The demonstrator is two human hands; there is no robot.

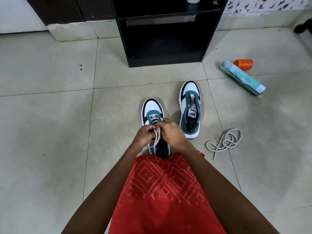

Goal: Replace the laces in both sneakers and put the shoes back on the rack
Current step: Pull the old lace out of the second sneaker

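Two white, teal and black sneakers stand on the tiled floor, toes pointing away from me. Over the left sneaker [152, 108], both hands meet above the tongue. My left hand [145, 134] pinches a white lace [156, 141] threaded through the lower eyelets; its loose ends hang down toward me. My right hand [170, 132] grips the same lace beside it. The right sneaker [190, 107] has no lace and a dark sock tucked inside. A second white lace [225, 141] lies coiled on the floor to its right. The black shoe rack [164, 31] stands behind the shoes.
A light blue spray can [243, 77] lies on its side at the right, with an orange cap [244, 64] next to it. A white plinth [74, 31] juts out left of the rack. My red patterned garment [162, 191] covers the floor near me.
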